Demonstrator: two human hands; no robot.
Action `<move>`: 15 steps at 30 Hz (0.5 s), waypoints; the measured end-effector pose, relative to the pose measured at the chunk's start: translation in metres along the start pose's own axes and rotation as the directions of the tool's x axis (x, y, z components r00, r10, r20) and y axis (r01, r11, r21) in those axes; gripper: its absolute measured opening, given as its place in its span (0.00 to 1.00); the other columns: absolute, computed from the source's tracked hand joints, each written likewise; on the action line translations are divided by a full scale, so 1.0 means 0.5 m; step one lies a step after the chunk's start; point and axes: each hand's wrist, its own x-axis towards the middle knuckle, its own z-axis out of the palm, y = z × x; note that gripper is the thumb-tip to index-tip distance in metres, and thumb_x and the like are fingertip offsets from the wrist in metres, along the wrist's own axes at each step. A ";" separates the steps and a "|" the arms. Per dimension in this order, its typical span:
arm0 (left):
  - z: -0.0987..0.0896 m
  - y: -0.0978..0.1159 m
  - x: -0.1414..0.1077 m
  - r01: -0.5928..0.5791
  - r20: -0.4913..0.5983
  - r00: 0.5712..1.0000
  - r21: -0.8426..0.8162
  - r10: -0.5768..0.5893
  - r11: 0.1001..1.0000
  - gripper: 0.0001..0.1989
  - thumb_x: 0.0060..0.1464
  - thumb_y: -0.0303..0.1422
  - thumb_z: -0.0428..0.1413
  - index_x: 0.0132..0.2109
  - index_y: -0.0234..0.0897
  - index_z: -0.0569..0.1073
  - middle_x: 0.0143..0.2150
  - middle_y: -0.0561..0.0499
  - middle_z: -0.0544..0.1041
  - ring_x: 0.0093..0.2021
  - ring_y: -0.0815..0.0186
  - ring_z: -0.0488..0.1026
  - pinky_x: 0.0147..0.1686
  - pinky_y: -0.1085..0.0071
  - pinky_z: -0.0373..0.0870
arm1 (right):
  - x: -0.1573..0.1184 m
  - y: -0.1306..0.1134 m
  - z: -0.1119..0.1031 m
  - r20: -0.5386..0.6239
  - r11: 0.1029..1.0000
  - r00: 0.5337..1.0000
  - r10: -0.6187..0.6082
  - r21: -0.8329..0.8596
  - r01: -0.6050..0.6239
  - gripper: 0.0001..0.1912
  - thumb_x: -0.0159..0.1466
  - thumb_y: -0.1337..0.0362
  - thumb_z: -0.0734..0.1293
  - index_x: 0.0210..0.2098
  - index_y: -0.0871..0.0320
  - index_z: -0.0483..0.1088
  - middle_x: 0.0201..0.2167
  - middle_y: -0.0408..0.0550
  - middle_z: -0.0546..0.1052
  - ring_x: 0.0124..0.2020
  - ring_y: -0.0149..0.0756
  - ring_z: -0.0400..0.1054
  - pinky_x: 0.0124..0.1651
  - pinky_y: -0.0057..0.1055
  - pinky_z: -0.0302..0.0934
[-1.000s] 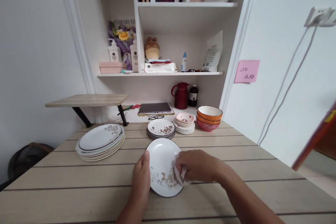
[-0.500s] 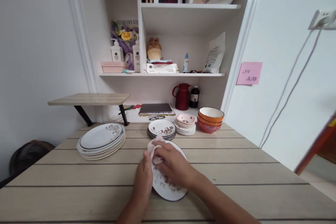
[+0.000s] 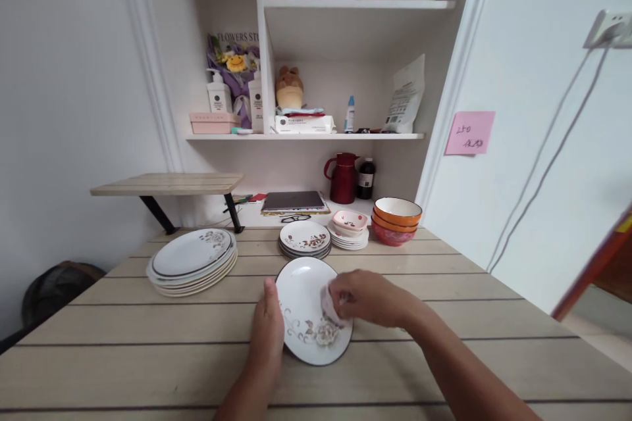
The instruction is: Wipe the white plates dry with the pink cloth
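Watching from the room, I note the plate (image 3: 303, 302) near the middle of the table (image 3: 197, 368), just in front of the stack of small plates (image 3: 305, 237). Whether it rests flat or is slightly raised cannot be confirmed from here.

Hands: apart, one on either side. The left hand (image 3: 268, 322) lies against the left rim, thumb upward; its remaining fingers are hidden, so I cannot tell whether they grip. The right hand (image 3: 368, 299) is closed around a pale cloth (image 3: 328, 306) at the plate's right side.

Handling: the plate looks like glazed ceramic; treat as stiff, moderately light and fragile, prone to chipping at the dark rim. The glaze is probably slippery, more so if damp. Take hold at the rim, thumb above, fingers beneath. The cloth appears soft and limp; bunch it before pressing.
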 end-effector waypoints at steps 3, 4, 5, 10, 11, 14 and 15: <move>0.005 0.008 -0.006 -0.037 0.064 0.997 0.028 0.036 0.999 0.40 0.48 0.63 0.44 0.43 0.28 0.77 0.39 0.36 0.81 0.44 0.49 0.77 0.48 0.57 0.70 | 0.022 -0.003 0.020 -0.237 0.980 0.959 0.153 -0.087 -0.178 0.06 0.54 0.71 0.65 0.27 0.54 0.72 0.31 0.41 0.75 0.29 0.32 0.66 0.30 0.27 0.48; 0.006 0.009 -0.007 -0.055 0.075 0.996 0.032 0.053 0.998 0.40 0.48 0.62 0.44 0.43 0.28 0.77 0.39 0.36 0.81 0.43 0.49 0.77 0.47 0.57 0.70 | 0.032 -0.008 0.031 -0.293 0.976 0.942 0.165 -0.089 -0.199 0.06 0.56 0.71 0.64 0.29 0.54 0.72 0.32 0.42 0.75 0.30 0.33 0.66 0.30 0.27 0.49; 0.008 0.009 -0.008 -0.074 0.086 0.994 0.034 0.071 0.997 0.40 0.48 0.62 0.44 0.43 0.28 0.77 0.40 0.35 0.81 0.44 0.49 0.77 0.47 0.57 0.70 | 0.042 -0.014 0.043 -0.348 0.975 0.923 0.164 -0.084 -0.205 0.06 0.57 0.70 0.64 0.31 0.54 0.71 0.34 0.43 0.75 0.32 0.33 0.66 0.31 0.27 0.50; 0.011 0.001 -0.004 -0.109 0.090 0.991 0.067 0.103 0.992 0.40 0.48 0.62 0.43 0.44 0.30 0.77 0.46 0.34 0.79 0.50 0.48 0.73 0.52 0.57 0.65 | 0.071 -0.054 0.084 -0.470 0.996 0.883 -0.024 0.066 0.062 0.09 0.59 0.73 0.63 0.37 0.54 0.70 0.41 0.46 0.73 0.41 0.36 0.67 0.42 0.29 0.57; 0.010 0.000 -0.003 -0.097 0.080 0.993 0.078 0.091 0.992 0.40 0.48 0.63 0.42 0.44 0.30 0.77 0.47 0.34 0.79 0.52 0.48 0.72 0.53 0.57 0.64 | 0.071 -0.062 0.085 -0.460 0.981 0.883 -0.092 0.108 0.159 0.10 0.58 0.74 0.63 0.36 0.55 0.70 0.41 0.46 0.74 0.44 0.36 0.66 0.45 0.30 0.57; 0.007 0.000 -0.005 -0.082 0.064 0.995 0.048 0.079 0.995 0.43 0.48 0.64 0.40 0.47 0.30 0.76 0.48 0.36 0.79 0.55 0.49 0.70 0.55 0.58 0.63 | 0.061 -0.080 0.073 -0.381 0.899 0.890 -0.250 0.250 0.360 0.09 0.58 0.75 0.63 0.33 0.55 0.70 0.40 0.45 0.75 0.49 0.37 0.65 0.50 0.33 0.58; 0.006 0.001 -0.006 -0.076 0.072 0.995 0.013 0.075 0.997 0.43 0.48 0.64 0.39 0.48 0.30 0.75 0.47 0.38 0.79 0.55 0.50 0.70 0.55 0.59 0.63 | 0.055 -0.084 0.067 -0.337 0.874 0.900 -0.278 0.299 0.382 0.09 0.58 0.75 0.63 0.32 0.55 0.70 0.39 0.44 0.75 0.48 0.37 0.66 0.50 0.32 0.58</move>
